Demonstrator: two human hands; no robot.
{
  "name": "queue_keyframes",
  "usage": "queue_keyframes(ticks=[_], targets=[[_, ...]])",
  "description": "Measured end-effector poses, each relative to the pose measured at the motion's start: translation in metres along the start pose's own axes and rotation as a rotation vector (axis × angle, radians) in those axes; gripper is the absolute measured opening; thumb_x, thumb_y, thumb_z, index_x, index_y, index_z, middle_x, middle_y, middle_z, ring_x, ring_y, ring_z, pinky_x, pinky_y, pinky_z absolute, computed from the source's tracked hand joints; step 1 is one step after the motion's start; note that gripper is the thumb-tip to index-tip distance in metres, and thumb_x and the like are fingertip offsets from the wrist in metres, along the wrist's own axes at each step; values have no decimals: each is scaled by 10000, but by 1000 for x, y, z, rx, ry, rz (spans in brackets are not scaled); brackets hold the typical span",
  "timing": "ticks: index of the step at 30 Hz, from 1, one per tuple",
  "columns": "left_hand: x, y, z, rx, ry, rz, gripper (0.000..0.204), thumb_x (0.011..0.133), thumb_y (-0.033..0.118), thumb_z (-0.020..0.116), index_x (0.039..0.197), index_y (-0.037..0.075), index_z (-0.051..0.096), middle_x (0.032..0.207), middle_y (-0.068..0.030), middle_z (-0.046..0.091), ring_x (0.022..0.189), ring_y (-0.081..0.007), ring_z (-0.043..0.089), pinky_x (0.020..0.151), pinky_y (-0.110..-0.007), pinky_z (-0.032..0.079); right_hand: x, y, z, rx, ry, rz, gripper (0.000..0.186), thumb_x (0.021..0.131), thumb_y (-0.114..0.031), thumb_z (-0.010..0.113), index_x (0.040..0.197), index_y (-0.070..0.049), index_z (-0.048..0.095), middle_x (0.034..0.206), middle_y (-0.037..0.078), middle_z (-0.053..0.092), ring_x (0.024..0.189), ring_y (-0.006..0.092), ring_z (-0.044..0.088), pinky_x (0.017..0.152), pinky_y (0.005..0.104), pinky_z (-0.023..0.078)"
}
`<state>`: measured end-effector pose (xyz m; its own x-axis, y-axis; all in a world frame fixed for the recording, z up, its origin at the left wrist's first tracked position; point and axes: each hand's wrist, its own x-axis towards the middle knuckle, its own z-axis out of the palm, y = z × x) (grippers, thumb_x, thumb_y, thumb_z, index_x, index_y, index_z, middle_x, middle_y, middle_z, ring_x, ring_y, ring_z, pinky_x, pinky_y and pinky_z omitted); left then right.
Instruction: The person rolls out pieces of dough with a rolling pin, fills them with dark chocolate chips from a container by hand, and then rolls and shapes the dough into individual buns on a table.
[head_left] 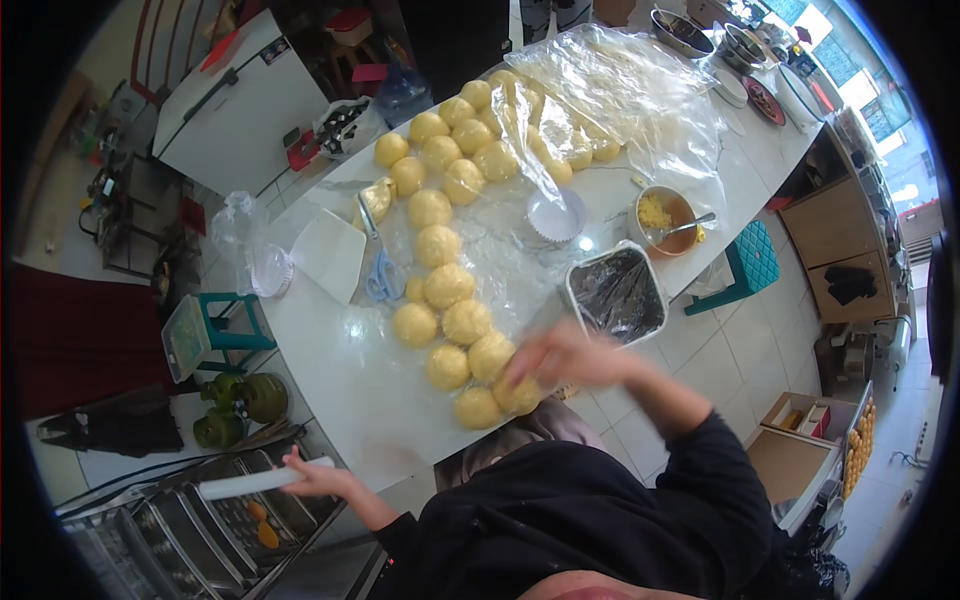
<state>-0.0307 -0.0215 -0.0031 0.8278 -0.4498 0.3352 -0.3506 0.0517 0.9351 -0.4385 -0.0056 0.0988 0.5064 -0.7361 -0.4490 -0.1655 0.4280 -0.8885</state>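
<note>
My left hand [315, 480] is closed on a white rolling pin [240, 481], held out past the table's near-left edge. My right hand [565, 355], blurred, reaches over a dough ball [515, 400] at the near end of a row; I cannot tell whether it grips it. Pale yellow dough balls [450, 285] lie on the white marble table [335, 370], the farther ones partly under clear plastic [640, 90]. Beside my right hand is a rectangular tub [612, 290] with dark plastic over its inside.
Blue scissors [385, 283], a white board [325, 255], a paper-lined dish [555, 220] and a bowl of yellow filling [655, 210] with a spoon share the table. A tray rack [200, 525] stands at lower left. Green stools [740, 262] and gas cylinders [235, 405] flank the table.
</note>
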Motion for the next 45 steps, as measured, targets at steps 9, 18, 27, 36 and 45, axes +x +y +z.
queue_keyframes(ticks=[9,18,27,36,45], targets=[[-44,71,13,-133,24,-129,368,851,165,504,1149,-2,366,828,-89,461,694,-152,465,655,-276,380,86,73,-226,-871,1027,-68,515,727,-187,583,1174,-7,404,1173,216,396,1025,361,451,867,384,379],[-41,83,18,-169,-24,-136,369,844,143,505,1160,6,372,804,-69,446,650,-131,456,628,-259,374,141,81,-259,-1049,1347,186,560,631,-139,630,1147,-9,455,1103,219,471,950,353,498,793,360,439],[0,48,-29,-156,81,-195,370,840,163,515,1158,34,376,770,-64,441,598,-129,460,573,-257,399,-2,-3,-250,-425,1035,-161,358,690,-184,684,1003,-55,566,891,101,580,763,172,585,631,273,483],[66,-30,-70,-432,-305,-383,341,873,275,427,1140,67,385,697,-34,418,407,-92,373,341,-223,297,71,-38,25,-296,533,-422,534,673,-43,674,1143,-56,419,1118,54,451,987,157,475,763,289,473],[84,-50,-55,72,-651,58,345,831,227,541,1109,41,459,783,-82,546,603,-183,554,535,-300,441,235,38,207,-939,269,-484,542,574,-198,743,1050,-124,493,1168,82,428,1144,286,341,961,474,247]])
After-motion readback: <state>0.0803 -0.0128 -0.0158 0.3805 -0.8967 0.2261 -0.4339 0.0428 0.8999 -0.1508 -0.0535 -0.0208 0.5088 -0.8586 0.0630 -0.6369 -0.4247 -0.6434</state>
